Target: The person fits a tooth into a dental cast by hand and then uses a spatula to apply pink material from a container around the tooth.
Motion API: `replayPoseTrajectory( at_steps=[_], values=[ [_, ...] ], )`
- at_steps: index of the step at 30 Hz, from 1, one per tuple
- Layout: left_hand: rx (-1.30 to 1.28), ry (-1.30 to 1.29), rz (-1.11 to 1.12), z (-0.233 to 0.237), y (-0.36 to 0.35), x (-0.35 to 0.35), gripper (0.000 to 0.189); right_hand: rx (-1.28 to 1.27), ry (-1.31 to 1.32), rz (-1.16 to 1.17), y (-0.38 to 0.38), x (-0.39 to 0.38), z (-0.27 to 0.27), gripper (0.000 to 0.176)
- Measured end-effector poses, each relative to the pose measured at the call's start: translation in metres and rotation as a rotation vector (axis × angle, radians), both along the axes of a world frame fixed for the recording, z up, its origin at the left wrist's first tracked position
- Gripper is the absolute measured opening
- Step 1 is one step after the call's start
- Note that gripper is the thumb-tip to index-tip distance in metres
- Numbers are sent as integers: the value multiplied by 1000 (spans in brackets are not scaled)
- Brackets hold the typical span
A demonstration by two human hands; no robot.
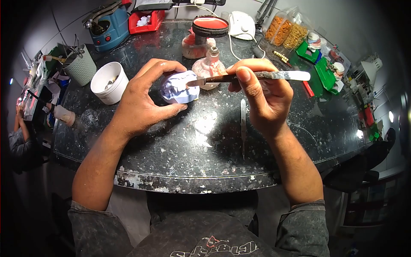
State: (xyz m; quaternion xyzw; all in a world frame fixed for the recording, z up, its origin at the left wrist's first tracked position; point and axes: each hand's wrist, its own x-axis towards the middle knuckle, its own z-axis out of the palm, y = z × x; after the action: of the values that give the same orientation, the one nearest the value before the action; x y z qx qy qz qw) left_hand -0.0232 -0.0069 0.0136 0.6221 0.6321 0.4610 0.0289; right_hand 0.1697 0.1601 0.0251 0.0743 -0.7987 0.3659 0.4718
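Observation:
My left hand [141, 96] grips a pale bluish-white plaster dental model [180, 95] by its sides, thumb at the near edge and fingers at the far edge. Between the thumb and fingers of my right hand [265, 96] is a wax knife [291, 76] with a dark middle and a shiny end. Its blade points left and its tip meets the model's upper surface, as far as I can see. Just behind the model stands a wax-streaked spirit burner [209, 66]; I cannot make out a flame. A second slim metal spatula [243, 124] lies on the table below my right hand.
Left on the dark, stained table [180, 165] stand a white tub [112, 93] and a grey cup [81, 69]. Behind are a blue machine [111, 34], a red bin [147, 29] and a round red-topped container [209, 26]. Green trays [325, 77] sit right. Another person's arm [23, 128] shows far left.

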Motion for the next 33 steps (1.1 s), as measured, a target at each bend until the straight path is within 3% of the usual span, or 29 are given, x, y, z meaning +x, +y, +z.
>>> replayPoseTrajectory(
  at_steps=[6, 8, 12, 23, 28, 33],
  values=[
    [3, 9, -2, 1, 0, 0, 64, -73, 8, -10, 1, -1, 1, 12],
    [11, 18, -1, 1, 0, 0, 64, -158, 166, 27, 4, -5, 8, 16],
    [45, -17, -19, 2, 1, 4, 61, -332, 186, -157, 30, -20, 25, 24],
    [51, -1, -86, 0, 0, 6, 61, -292, 78, -210, 51, -43, 16, 28],
    [58, -5, -76, -1, -1, 4, 62, -261, 194, -205, 48, -32, 12, 24],
    [44, -16, -66, 0, -1, 4, 62, -534, 170, -107, 46, -4, -7, 27]
  ],
)
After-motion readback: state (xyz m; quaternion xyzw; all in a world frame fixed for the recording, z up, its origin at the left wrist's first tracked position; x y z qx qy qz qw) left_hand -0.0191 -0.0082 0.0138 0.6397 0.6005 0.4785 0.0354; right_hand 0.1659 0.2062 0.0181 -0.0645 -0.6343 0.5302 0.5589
